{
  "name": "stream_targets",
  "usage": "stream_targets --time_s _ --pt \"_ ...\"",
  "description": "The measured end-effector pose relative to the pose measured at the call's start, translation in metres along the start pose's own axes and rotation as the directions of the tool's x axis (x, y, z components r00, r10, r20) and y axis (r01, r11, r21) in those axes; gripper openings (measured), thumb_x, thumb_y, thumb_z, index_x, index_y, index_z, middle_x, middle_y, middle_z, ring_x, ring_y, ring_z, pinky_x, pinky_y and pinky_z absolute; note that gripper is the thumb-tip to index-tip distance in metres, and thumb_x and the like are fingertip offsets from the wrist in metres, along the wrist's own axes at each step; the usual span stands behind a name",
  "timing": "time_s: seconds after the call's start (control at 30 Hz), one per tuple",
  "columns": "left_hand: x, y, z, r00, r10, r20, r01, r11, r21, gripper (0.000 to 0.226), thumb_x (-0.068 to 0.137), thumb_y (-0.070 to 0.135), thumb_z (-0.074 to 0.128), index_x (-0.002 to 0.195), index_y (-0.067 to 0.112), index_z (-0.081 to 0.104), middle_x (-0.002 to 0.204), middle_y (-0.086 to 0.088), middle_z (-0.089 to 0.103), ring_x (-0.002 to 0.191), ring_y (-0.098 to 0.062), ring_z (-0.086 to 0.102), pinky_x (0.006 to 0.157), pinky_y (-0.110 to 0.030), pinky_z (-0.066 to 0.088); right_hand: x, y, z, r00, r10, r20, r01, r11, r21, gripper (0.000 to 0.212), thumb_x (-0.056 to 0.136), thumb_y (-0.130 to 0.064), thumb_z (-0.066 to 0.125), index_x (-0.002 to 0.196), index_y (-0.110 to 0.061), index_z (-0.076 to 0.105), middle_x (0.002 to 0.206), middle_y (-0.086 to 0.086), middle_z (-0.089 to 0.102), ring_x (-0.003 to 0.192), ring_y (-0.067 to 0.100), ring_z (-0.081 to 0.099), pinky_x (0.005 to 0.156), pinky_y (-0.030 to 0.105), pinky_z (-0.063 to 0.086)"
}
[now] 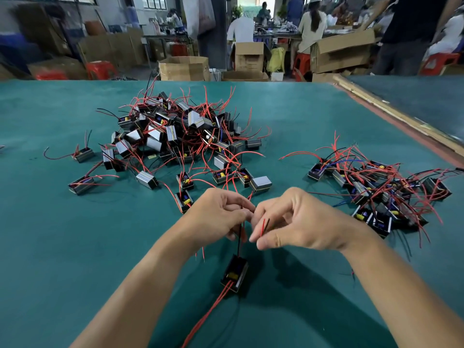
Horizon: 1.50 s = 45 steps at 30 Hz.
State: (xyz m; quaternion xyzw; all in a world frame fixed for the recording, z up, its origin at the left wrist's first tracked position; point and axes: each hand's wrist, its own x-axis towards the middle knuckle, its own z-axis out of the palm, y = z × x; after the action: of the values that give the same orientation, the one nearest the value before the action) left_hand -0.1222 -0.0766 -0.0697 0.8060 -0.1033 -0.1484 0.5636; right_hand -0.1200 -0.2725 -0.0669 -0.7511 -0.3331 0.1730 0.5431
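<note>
- So, green surface (75, 247): big module pile (175, 136) centre, smaller pile (376, 192) right.
- Left grip (221, 217) and right grip (301, 224) each pinch wires (263, 227) of one module (234, 275) below them.
- Behind: cardboard boxes (184, 67), red stools (100, 69).

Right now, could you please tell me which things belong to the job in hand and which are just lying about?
In hand: left hand, right hand, both pinching the red and black leads of the black module below them.
Lying about: big module pile, smaller pile, cardboard boxes.
</note>
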Motion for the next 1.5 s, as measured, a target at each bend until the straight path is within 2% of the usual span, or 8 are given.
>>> stream_targets --time_s 0.13,0.23,0.4,0.83,0.93,1.07,1.13,1.5 --pt "0.001 0.0 0.001 1.0 -0.017 0.012 0.017 1.0 0.026 0.014 0.095 -0.001 0.055 0.1 -0.002 0.068 0.063 -0.001 0.066 0.051 -0.011 0.058 0.051 -0.021 0.047 -0.001 0.003 0.0 0.997 0.063 0.041 -0.063 0.998 -0.019 0.009 0.074 -0.007 0.082 0.081 -0.014 0.081 0.082 0.011 0.072 0.073 0.014 0.059 0.064 0.02 0.045" --pt "0.0 0.002 0.001 1.0 -0.014 0.021 0.014 1.0 -0.013 0.013 0.096 0.001 0.056 0.108 0.003 0.06 0.073 -0.005 0.072 0.053 -0.018 0.062 0.051 -0.024 0.048 0.005 0.004 0.002 0.979 0.062 -0.195 -0.062 0.998 0.006 0.01 0.078 -0.01 0.081 0.079 -0.019 0.081 0.077 0.009 0.076 0.067 0.01 0.062 0.064 0.023 0.05" --pt "0.0 0.002 0.0 1.0 -0.021 0.02 0.023 0.995 -0.092 0.014 0.097 0.002 0.054 0.102 0.007 0.042 0.087 -0.009 0.077 0.053 -0.021 0.066 0.048 -0.022 0.049 0.01 0.013 -0.008 0.677 -0.046 -0.734 -0.165 0.963 -0.213 0.025 0.086 -0.012 0.073 0.106 -0.027 0.076 0.061 -0.007 0.068 0.048 0.015 0.064 0.06 0.027 0.052" --pt "0.001 0.0 0.0 0.998 0.051 -0.035 -0.054 0.995 -0.087 0.009 0.095 0.005 0.06 0.087 0.009 0.061 0.082 -0.008 0.075 0.06 -0.019 0.069 0.053 -0.023 0.051 0.007 0.003 -0.016 0.204 -0.387 -0.899 0.064 0.922 -0.382 0.017 0.093 -0.013 0.051 0.106 -0.023 0.044 0.074 0.0 0.06 0.044 0.013 0.065 0.044 0.037 0.048" --pt "0.001 0.001 0.0 0.998 0.046 -0.032 -0.049 0.995 -0.084 0.013 0.095 0.008 0.06 0.086 0.011 0.069 0.079 -0.002 0.074 0.06 -0.014 0.067 0.056 -0.022 0.051 0.007 0.003 -0.013 0.385 -0.328 -0.863 0.044 0.94 -0.338 0.005 0.091 -0.018 0.049 0.094 -0.019 0.052 0.071 0.003 0.06 0.043 0.014 0.065 0.046 0.034 0.049" --pt "0.0 0.001 -0.001 1.0 0.013 -0.027 -0.015 0.996 -0.089 0.02 0.097 0.01 0.057 0.091 0.016 0.075 0.075 0.004 0.07 0.066 -0.01 0.062 0.058 -0.022 0.053 0.011 0.006 0.0 0.768 -0.156 -0.621 -0.151 0.898 -0.413 0.025 0.098 -0.021 0.052 0.077 -0.016 0.065 0.062 0.0 0.064 0.047 0.014 0.061 0.054 0.039 0.051" --pt "0.0 0.002 -0.003 1.0 0.011 -0.013 -0.012 0.997 -0.078 0.024 0.098 0.008 0.055 0.093 0.017 0.076 0.07 0.008 0.066 0.065 -0.009 0.059 0.058 -0.022 0.053 0.012 0.009 0.006 0.863 -0.095 -0.496 -0.205 0.832 -0.515 0.033 0.1 -0.026 0.054 0.072 -0.012 0.066 0.058 0.003 0.062 0.05 0.02 0.054 0.058 0.042 0.047" --pt "0.0 0.005 -0.006 0.999 0.021 -0.05 -0.026 0.993 -0.115 0.01 0.091 -0.005 0.06 0.089 0.005 0.061 0.073 -0.01 0.069 0.053 -0.013 0.06 0.053 -0.023 0.053 0.01 0.011 0.006 0.86 -0.125 -0.495 -0.177 0.837 -0.518 0.008 0.091 -0.019 0.069 0.087 -0.022 0.075 0.053 -0.035 0.054 0.044 0.007 0.047 0.049 0.012 0.035"
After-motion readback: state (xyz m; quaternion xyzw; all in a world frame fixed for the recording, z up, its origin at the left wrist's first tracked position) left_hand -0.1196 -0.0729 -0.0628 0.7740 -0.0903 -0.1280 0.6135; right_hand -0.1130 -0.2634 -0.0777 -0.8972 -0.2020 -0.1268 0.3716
